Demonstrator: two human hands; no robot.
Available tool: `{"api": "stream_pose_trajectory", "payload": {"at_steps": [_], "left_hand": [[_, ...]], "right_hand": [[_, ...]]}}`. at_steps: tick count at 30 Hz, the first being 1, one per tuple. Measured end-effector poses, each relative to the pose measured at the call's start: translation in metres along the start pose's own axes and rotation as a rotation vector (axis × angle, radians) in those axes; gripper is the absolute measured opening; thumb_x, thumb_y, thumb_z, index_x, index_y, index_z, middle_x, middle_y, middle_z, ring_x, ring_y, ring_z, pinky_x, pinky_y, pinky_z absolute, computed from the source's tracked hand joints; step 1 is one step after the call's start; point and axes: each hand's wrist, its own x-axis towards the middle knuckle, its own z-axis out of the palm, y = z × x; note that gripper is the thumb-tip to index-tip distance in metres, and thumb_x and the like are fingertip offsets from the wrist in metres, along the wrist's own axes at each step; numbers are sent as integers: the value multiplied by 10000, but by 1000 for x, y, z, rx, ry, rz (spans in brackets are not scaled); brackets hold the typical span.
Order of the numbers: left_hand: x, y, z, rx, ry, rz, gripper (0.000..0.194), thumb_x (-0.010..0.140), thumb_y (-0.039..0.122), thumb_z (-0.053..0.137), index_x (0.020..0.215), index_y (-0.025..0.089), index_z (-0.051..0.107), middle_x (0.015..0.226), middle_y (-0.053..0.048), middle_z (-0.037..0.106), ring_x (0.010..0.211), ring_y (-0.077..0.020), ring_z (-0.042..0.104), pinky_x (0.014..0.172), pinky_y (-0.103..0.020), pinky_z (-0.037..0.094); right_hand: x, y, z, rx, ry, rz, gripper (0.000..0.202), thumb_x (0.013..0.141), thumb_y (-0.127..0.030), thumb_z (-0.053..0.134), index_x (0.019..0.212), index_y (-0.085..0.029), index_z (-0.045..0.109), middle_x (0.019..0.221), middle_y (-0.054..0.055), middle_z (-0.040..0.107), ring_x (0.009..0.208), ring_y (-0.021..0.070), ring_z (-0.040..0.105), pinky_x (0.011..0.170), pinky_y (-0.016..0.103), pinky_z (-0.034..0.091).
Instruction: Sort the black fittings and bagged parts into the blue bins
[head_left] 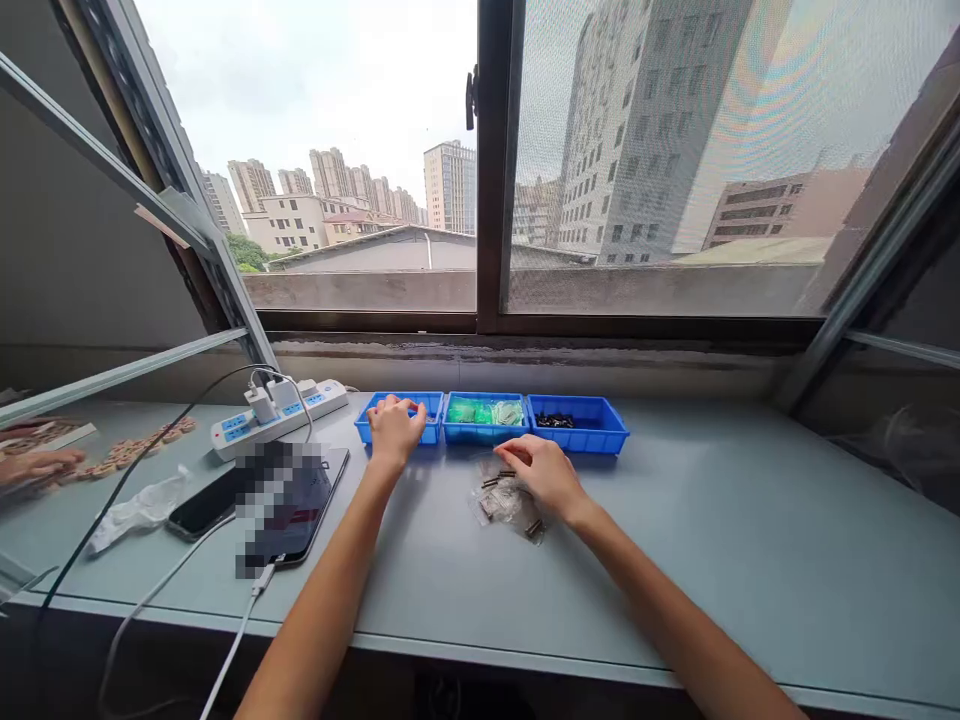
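My left hand (396, 430) is over the left blue bin (431, 402), its fingers curled and partly closed; what lies between them is too small to make out. My right hand (544, 470) pinches at the upper edge of a small pile of clear plastic bags (514, 508) with dark metal pieces inside. Whether its fingertips hold anything cannot be made out. The middle blue bin (486, 434) contains green and pale packets. Black small parts lie in the right blue bin (600, 428).
At the left stand a white power strip (322, 400), a phone (210, 500), a tablet (315, 510), cables and crumpled tissue (142, 510). Another person's hand (41, 466) is at the far left near small tan pieces (135, 452). Metal frame bars flank the table.
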Motion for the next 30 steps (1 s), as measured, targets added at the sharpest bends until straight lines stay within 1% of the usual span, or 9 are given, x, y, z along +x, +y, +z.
{"api": "stream_pose_trajectory", "payload": {"at_steps": [3, 6, 9, 12, 15, 19, 22, 25, 30], "left_hand": [[-2, 5, -2, -60, 28, 24, 255, 823, 307, 476, 814, 174, 693, 971, -97, 620, 978, -264, 540, 890, -385, 357], [-8, 15, -5, -232, 50, 182, 275, 847, 320, 463, 772, 186, 691, 907, -65, 623, 922, -223, 558, 866, -357, 368], [-20, 30, -5, -426, -48, 476, 320, 867, 341, 452, 688, 206, 681, 860, -36, 624, 876, -181, 564, 862, -335, 370], [-34, 44, -2, -596, -192, 639, 313, 848, 392, 495, 666, 203, 665, 805, -28, 623, 819, -165, 570, 812, -316, 408], [-41, 52, 2, -789, -186, 642, 295, 814, 418, 547, 659, 192, 656, 779, -33, 611, 767, -154, 566, 736, -286, 446], [-44, 53, 5, -960, -109, 554, 273, 806, 413, 564, 697, 190, 680, 766, -34, 606, 743, -150, 557, 657, -265, 458], [-46, 54, 11, -1018, -104, 543, 204, 795, 372, 593, 748, 207, 702, 741, -20, 586, 724, -138, 546, 606, -243, 455], [-48, 55, 17, -1037, -46, 552, 104, 765, 301, 638, 790, 232, 713, 759, -15, 558, 732, -129, 535, 570, -222, 450], [-47, 53, 21, -1012, 76, 497, 45, 698, 198, 697, 654, 205, 688, 845, -19, 526, 663, -90, 507, 545, -208, 443]], "right_hand": [[1, 1, -3, -12, 65, -16, 196, 776, -336, 547, 744, -257, 724, 813, 27, 703, 712, 191, 625, 602, 283, 436], [5, 2, -7, 106, 102, 31, 221, 744, -389, 577, 713, -222, 719, 694, 33, 690, 590, 177, 588, 558, 288, 429], [8, 1, -10, 338, 99, 58, 313, 680, -487, 619, 729, -192, 710, 674, 38, 685, 488, 148, 555, 490, 279, 428], [9, -3, -14, 557, 95, 73, 424, 614, -560, 653, 774, -170, 700, 716, 46, 688, 469, 128, 556, 461, 267, 442], [9, -7, -18, 653, 69, 64, 469, 593, -554, 681, 861, -169, 694, 726, 45, 686, 551, 142, 597, 462, 248, 456], [8, -6, -20, 626, 40, -19, 421, 608, -457, 717, 938, -198, 681, 882, 59, 692, 714, 165, 623, 465, 217, 456], [6, -5, -20, 505, 159, -86, 282, 654, -416, 695, 821, -189, 697, 838, 64, 683, 671, 155, 600, 436, 213, 436], [3, -6, -21, 349, 304, -227, 183, 701, -380, 670, 706, -201, 707, 766, 53, 653, 612, 139, 565, 413, 215, 412], [-1, -6, -21, 137, 420, -418, 211, 790, -360, 599, 664, -241, 719, 918, 67, 638, 669, 144, 573, 413, 221, 439]]}}
